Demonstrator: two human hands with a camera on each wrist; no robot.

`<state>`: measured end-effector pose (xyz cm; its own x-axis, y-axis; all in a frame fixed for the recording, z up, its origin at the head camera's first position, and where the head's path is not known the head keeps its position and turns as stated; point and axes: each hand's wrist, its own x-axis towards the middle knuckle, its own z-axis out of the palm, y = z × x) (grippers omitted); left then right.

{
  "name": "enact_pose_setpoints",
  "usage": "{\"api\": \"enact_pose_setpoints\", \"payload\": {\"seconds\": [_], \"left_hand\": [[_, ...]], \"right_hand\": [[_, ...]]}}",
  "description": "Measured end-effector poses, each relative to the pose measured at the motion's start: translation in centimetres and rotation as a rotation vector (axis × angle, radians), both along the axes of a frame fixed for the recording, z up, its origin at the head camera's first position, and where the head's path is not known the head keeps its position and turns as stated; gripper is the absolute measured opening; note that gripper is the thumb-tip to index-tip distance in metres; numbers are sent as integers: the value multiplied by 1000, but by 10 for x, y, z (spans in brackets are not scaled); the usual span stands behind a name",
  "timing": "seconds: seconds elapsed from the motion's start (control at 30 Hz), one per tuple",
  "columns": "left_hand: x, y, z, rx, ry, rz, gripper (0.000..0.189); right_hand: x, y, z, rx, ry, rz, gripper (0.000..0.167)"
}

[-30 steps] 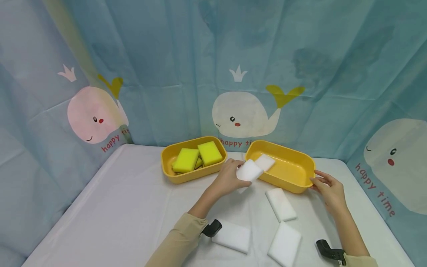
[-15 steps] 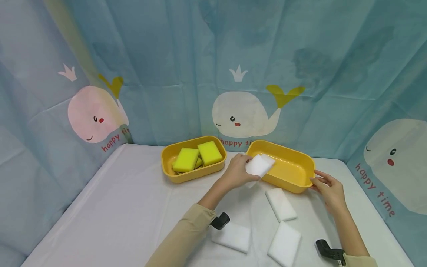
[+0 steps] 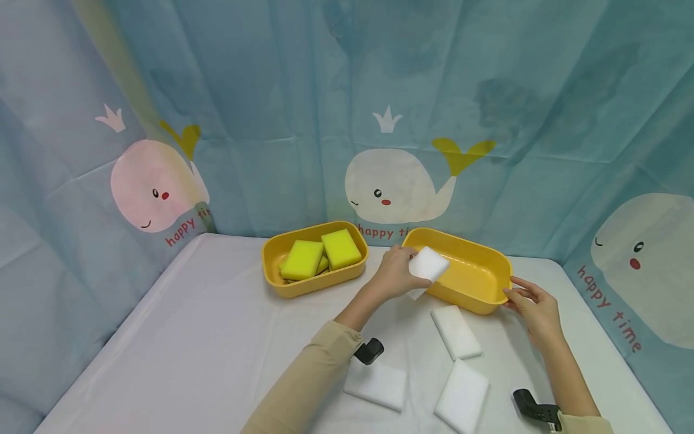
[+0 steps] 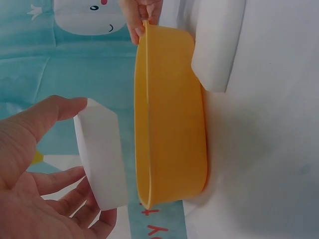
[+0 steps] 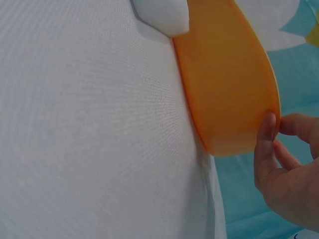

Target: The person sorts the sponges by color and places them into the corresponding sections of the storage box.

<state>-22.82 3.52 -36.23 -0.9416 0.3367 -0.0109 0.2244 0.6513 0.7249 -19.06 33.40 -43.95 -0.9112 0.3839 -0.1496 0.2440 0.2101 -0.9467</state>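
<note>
In the head view my left hand (image 3: 396, 274) pinches a white sponge (image 3: 429, 263) between thumb and fingers. It holds the sponge over the near left part of the right-hand yellow bin (image 3: 477, 247). From the left wrist view, the held sponge (image 4: 102, 154) is tilted and stands apart from the bin's wall (image 4: 174, 114). My right hand (image 3: 537, 310) grips the bin's right end; thumb and fingers pinch its rim, as the right wrist view shows at the hand (image 5: 291, 174). The held sponge hides part of the bin's inside.
Left of that bin stands another yellow bin (image 3: 276, 286) with several yellow-green sponges (image 3: 302, 260). Three white sponges lie on the white cloth: one close before the right bin (image 3: 456, 331), one nearer (image 3: 462, 396), one under the left wrist (image 3: 376, 386). A whale-print curtain (image 3: 260, 169) hangs behind.
My left hand has moved right with its white sponge, now over the bin. That sponge now covers another white sponge seen inside the bin earlier. My right hand has stayed on the rim.
</note>
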Motion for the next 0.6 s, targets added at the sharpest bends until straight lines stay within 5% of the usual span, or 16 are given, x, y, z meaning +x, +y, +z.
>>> {"api": "enact_pose_setpoints", "payload": {"seconds": [0.6], "left_hand": [[-19, 23, -3, -90, 16, 19, 66]], "right_hand": [[0, -2, 1, -12, -13, -19, 58]]}}
